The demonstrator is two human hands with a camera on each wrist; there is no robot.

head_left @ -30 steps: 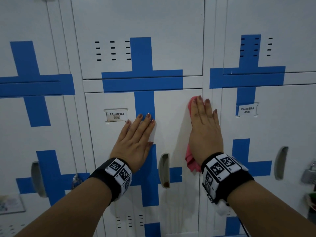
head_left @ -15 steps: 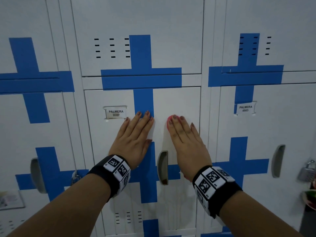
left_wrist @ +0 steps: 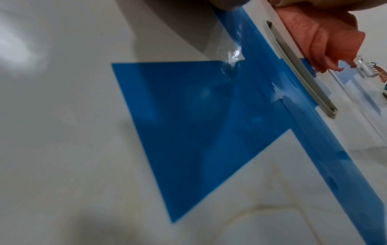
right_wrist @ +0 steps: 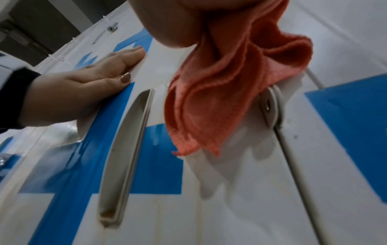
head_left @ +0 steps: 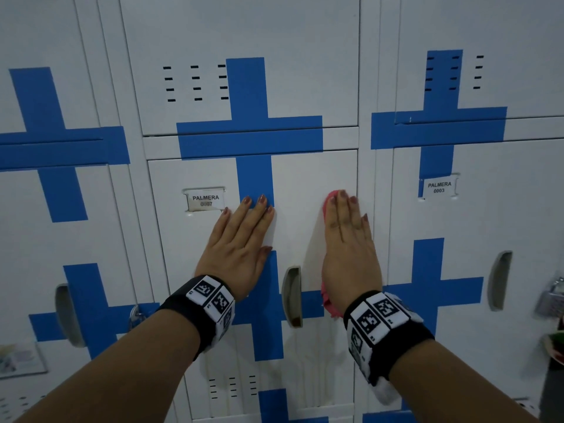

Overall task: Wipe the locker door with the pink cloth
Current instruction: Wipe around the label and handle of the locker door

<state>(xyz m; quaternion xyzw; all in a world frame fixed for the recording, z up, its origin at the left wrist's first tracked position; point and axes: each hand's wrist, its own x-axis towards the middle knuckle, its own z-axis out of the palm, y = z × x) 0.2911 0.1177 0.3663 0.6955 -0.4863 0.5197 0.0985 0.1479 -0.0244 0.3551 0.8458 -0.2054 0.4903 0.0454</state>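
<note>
The locker door (head_left: 300, 178) is white with a blue cross and a tag reading PALMERA 0007 (head_left: 206, 200). My left hand (head_left: 244, 230) lies flat on it, fingers straight, just left of the recessed handle (head_left: 292, 296). My right hand (head_left: 348, 236) presses the pink cloth (head_left: 329, 200) flat against the door near its right edge. Most of the cloth is hidden under the palm; a fold hangs below the wrist (right_wrist: 230, 92). The right wrist view also shows the left hand (right_wrist: 83, 86) flat beside the handle (right_wrist: 127, 149).
Similar lockers stand on both sides, the right one tagged PALMERA 0003 (head_left: 439, 187). A padlock (head_left: 552, 297) hangs at the far right and another (head_left: 137, 315) on the left locker. Vent slots (head_left: 232, 387) sit low on the door.
My right hand swept the cloth left and down toward the door's middle, then back up and right to the door's right edge. The left hand stayed put.
</note>
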